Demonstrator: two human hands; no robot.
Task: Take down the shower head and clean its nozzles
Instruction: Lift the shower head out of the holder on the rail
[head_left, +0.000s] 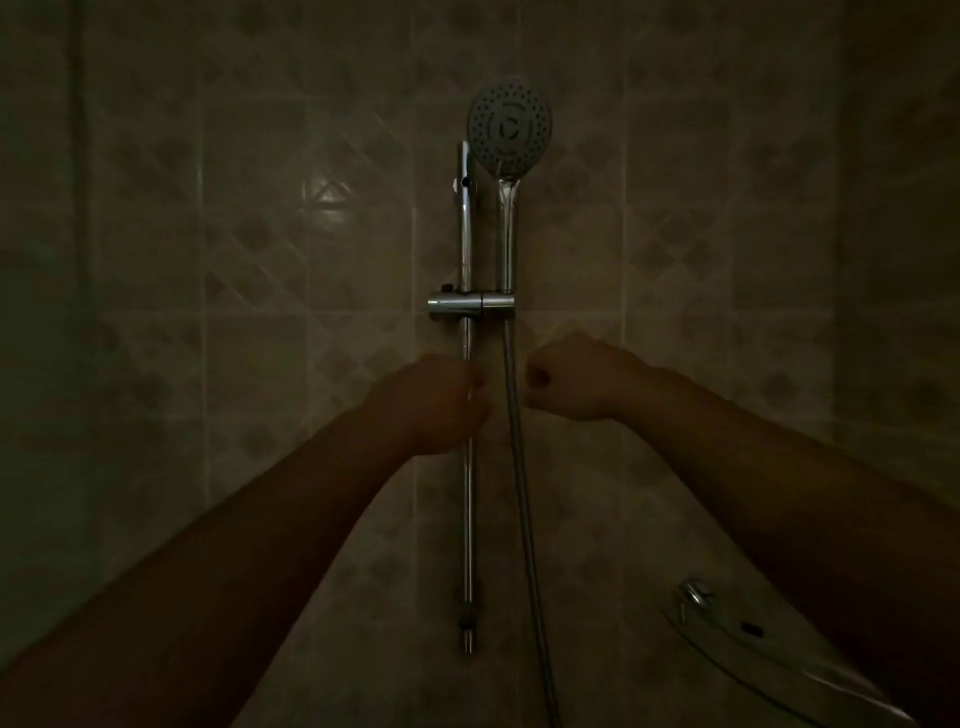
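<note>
A round grey shower head (510, 127) with a chrome handle stands upright in the chrome holder (497, 305) on a vertical slide rail (466, 234), nozzles facing me. Its metal hose (519, 467) hangs down from the holder. My left hand (431, 402) is a closed fist in front of the rail, below the holder. My right hand (571, 376) is also a fist, just right of the hose. Neither fist holds anything that I can make out. The room is very dim.
Patterned wall tiles (260, 260) cover the wall behind the rail. At the lower right a chrome tap fitting (693, 595) sits on a curved light rim (779, 670). A darker side wall stands at the far left.
</note>
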